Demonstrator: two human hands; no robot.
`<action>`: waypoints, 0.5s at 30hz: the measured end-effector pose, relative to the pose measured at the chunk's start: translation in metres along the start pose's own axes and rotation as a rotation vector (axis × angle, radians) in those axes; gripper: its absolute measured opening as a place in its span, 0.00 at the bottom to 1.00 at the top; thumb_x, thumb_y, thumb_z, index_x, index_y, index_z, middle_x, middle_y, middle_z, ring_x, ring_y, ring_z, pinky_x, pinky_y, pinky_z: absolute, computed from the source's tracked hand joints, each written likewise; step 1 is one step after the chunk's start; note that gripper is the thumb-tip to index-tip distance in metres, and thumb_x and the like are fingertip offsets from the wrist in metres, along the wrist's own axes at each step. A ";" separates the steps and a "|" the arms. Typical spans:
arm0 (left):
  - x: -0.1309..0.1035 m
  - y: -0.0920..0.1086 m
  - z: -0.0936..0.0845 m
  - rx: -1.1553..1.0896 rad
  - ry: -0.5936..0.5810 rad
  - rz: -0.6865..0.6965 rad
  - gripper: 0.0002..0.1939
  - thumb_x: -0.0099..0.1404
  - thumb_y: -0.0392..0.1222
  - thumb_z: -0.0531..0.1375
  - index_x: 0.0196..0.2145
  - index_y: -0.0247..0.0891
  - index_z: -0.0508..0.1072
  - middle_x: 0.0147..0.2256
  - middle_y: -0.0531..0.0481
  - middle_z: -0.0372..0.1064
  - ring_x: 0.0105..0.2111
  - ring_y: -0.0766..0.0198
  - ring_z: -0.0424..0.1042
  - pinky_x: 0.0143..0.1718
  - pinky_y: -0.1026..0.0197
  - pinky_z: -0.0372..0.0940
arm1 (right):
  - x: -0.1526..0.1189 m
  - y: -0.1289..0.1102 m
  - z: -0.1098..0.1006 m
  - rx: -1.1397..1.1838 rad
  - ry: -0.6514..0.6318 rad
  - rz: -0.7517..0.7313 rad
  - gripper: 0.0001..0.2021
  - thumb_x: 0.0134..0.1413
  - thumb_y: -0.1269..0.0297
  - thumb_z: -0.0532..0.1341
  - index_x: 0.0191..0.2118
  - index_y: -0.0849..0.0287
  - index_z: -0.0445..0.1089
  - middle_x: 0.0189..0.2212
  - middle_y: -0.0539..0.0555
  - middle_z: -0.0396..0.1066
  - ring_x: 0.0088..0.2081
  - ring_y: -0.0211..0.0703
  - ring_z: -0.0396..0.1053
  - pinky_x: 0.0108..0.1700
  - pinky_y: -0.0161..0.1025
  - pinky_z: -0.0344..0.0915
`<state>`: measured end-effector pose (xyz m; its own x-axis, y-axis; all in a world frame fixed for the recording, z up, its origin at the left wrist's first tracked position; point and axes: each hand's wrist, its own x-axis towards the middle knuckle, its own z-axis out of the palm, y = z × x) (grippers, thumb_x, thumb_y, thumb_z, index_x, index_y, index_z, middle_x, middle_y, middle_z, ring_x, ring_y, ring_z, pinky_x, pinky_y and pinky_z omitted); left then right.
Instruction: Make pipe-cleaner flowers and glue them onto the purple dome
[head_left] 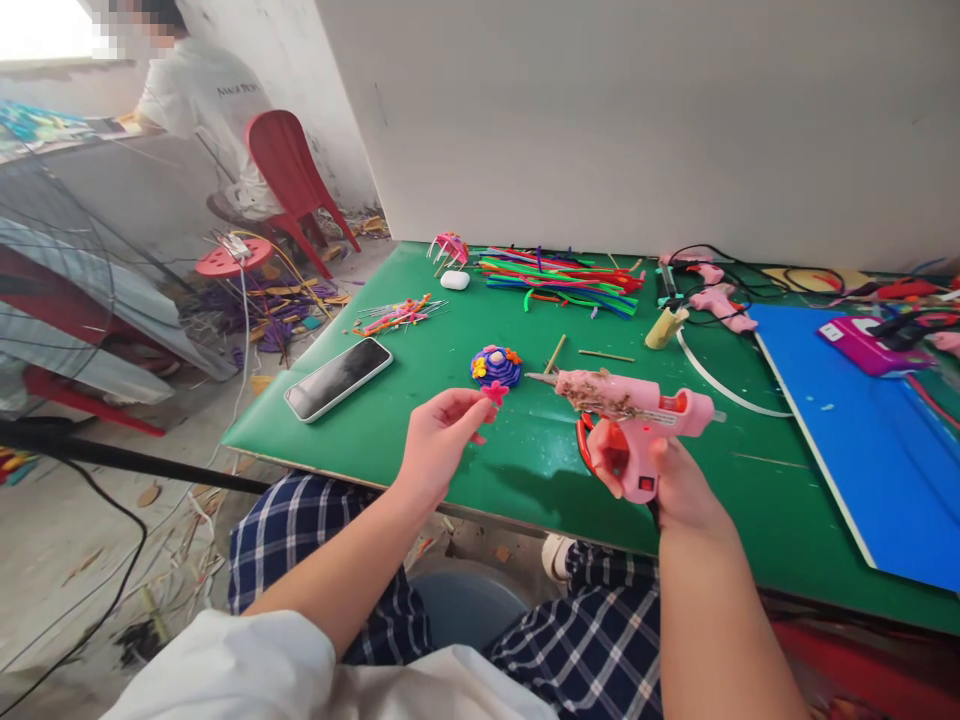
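My left hand (446, 435) pinches a small pink flower (496, 392) between thumb and fingers, low over the table. Just beyond it lies a round purple piece (504, 372) of coiled fuzzy stems, with yellow and orange flowers on top. My right hand (649, 470) is wrapped round the handle of a pink hot glue gun (630, 400). Brown residue coats the gun's front part. Its metal nozzle points left, toward the purple piece and the pink flower, and is apart from both.
On the green table (450, 345) lie a phone (339, 380), a bundle of coloured pipe cleaners (559, 280), a smaller pile of stems (401, 314) and a white case (455, 281). A blue board (862, 440) and a purple power strip (874, 345) are right. Another person (206, 110) sits far left.
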<state>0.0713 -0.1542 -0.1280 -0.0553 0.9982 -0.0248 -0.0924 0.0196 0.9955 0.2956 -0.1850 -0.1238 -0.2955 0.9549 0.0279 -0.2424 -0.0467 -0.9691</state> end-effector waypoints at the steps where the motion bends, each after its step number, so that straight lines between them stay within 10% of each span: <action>1: -0.001 0.000 0.001 -0.008 0.020 -0.014 0.12 0.51 0.48 0.64 0.28 0.35 0.74 0.26 0.50 0.72 0.28 0.66 0.71 0.21 0.69 0.63 | 0.001 0.000 0.002 -0.012 -0.008 0.001 0.37 0.38 0.35 0.58 0.50 0.57 0.62 0.23 0.51 0.66 0.16 0.35 0.58 0.14 0.33 0.49; 15: -0.006 -0.007 0.005 -0.173 0.162 -0.106 0.14 0.47 0.48 0.66 0.25 0.35 0.72 0.22 0.53 0.66 0.24 0.69 0.66 0.18 0.71 0.59 | -0.007 0.019 0.019 -0.414 0.072 -0.102 0.19 0.47 0.46 0.59 0.34 0.59 0.70 0.27 0.56 0.68 0.24 0.39 0.63 0.19 0.34 0.58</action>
<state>0.0770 -0.1603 -0.1346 -0.1933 0.9686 -0.1562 -0.2746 0.0994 0.9564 0.2758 -0.1979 -0.1382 -0.2204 0.9672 0.1261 0.1289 0.1570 -0.9791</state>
